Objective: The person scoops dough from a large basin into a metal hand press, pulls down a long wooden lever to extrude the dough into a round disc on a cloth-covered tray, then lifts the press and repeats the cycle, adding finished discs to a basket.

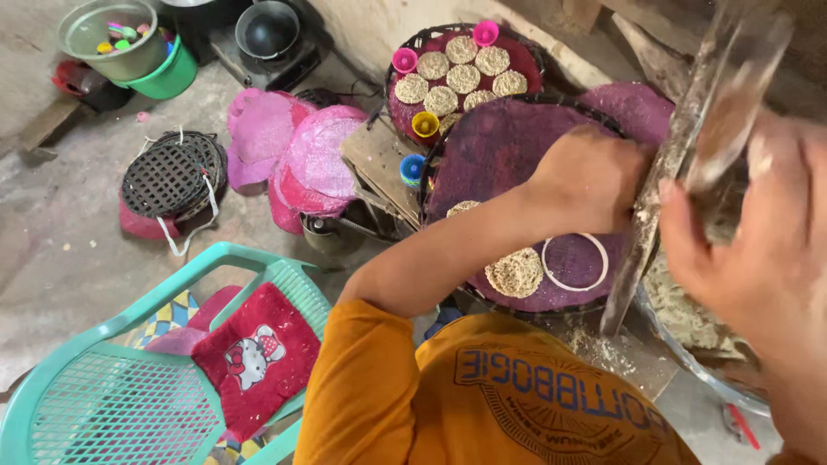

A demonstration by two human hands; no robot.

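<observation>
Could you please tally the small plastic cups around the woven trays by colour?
Pink cups: 2
Yellow cup: 1
Blue cup: 1
Total: 4

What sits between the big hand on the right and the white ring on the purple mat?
A slanted, crumb-coated metal bar stands between that hand and the white ring. Another person's hand lies over the purple mat beyond the ring.
</observation>
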